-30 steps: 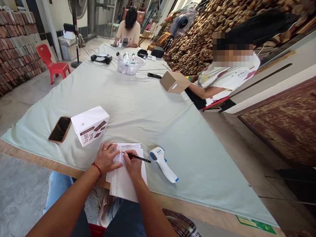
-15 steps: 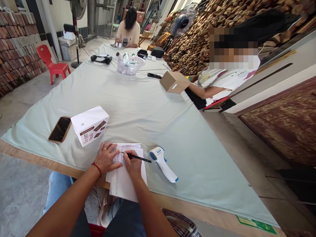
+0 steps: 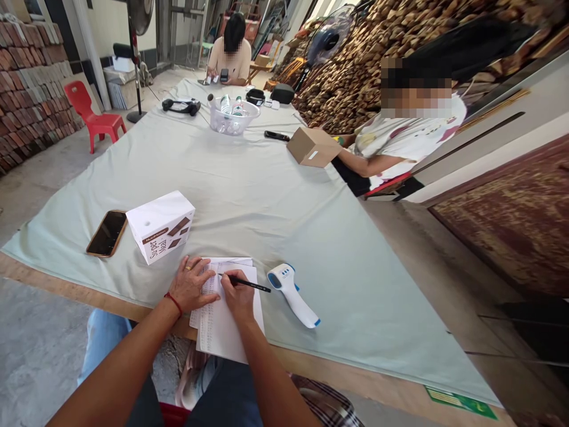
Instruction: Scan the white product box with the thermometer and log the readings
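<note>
Nothing has shifted over the last second: the right hand [image 3: 239,295], fingers clamped on the pen [image 3: 247,284], stays writing on the paper [image 3: 222,323], while the left hand [image 3: 192,286], fingers spread flat, pins it at 9 o'clock.

Hands [image 3: 213,290] with pen [image 3: 246,284] on paper [image 3: 222,323]

On one cloth-covered table [image 3: 249,196]: one pen [image 3: 246,285], one infrared thermometer [image 3: 291,287], one smartphone [image 3: 106,233], one white carton [image 3: 160,225], one brown cardboard box [image 3: 313,147], one clear bowl [image 3: 233,118]; two co-workers seated; one red chair [image 3: 91,112].
</note>
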### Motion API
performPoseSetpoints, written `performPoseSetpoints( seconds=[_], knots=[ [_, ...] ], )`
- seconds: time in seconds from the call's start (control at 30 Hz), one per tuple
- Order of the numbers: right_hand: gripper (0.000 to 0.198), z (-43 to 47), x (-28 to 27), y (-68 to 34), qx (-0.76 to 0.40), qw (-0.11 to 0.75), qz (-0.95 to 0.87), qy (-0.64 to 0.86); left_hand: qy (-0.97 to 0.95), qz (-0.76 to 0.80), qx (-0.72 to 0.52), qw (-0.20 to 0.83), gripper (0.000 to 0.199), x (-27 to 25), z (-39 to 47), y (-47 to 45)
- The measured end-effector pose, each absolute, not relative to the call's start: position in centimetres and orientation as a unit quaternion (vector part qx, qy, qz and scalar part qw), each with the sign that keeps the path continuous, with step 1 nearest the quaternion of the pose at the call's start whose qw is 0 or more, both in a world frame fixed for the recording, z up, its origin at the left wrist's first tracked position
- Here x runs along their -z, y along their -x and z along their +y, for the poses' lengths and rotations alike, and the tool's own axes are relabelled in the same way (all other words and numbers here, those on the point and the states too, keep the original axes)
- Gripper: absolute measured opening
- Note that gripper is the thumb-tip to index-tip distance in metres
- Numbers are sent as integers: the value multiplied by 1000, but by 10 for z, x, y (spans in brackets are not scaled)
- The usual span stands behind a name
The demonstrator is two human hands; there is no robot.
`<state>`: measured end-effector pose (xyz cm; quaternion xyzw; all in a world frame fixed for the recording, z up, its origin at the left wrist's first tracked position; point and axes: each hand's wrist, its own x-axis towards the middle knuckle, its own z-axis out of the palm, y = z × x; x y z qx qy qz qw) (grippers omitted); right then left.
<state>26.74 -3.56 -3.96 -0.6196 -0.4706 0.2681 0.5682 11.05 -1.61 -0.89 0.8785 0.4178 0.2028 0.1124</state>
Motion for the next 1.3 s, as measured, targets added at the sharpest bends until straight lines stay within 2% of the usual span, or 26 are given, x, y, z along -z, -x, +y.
performPoseSetpoints(
  seconds=[0.8, 1.3],
  knots=[
    [13, -38, 36, -266, -268, 593, -442, 617, -879, 420, -195, 116, 52, 7, -16, -111],
    [14, -37, 42, -268, -267, 567, -461, 629, -880, 416, -199, 113, 52, 8, -16, -110]
  ],
)
